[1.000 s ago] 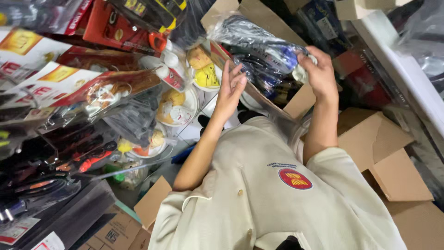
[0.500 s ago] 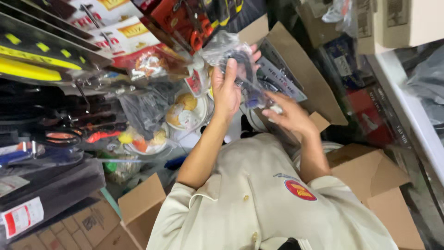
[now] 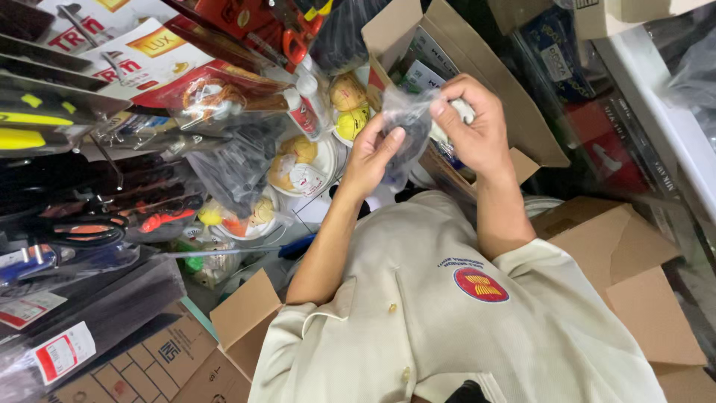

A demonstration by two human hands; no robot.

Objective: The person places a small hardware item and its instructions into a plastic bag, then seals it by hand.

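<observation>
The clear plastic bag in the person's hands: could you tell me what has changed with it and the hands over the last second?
Both hands came out of the open cardboard box and drew together in front of it. The left hand and right hand now both pinch the small clear plastic bag, held up between them above the chest. The packaged goods hanging on the left are as before.

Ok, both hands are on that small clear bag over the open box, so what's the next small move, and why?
Probably pull the bag's top apart. The left hand pinches the clear plastic bag on one side and the right hand grips its upper edge on the other, so the film is stretched between them. It hangs above the open cardboard box, and its dark contents are too blurred to tell.
</observation>
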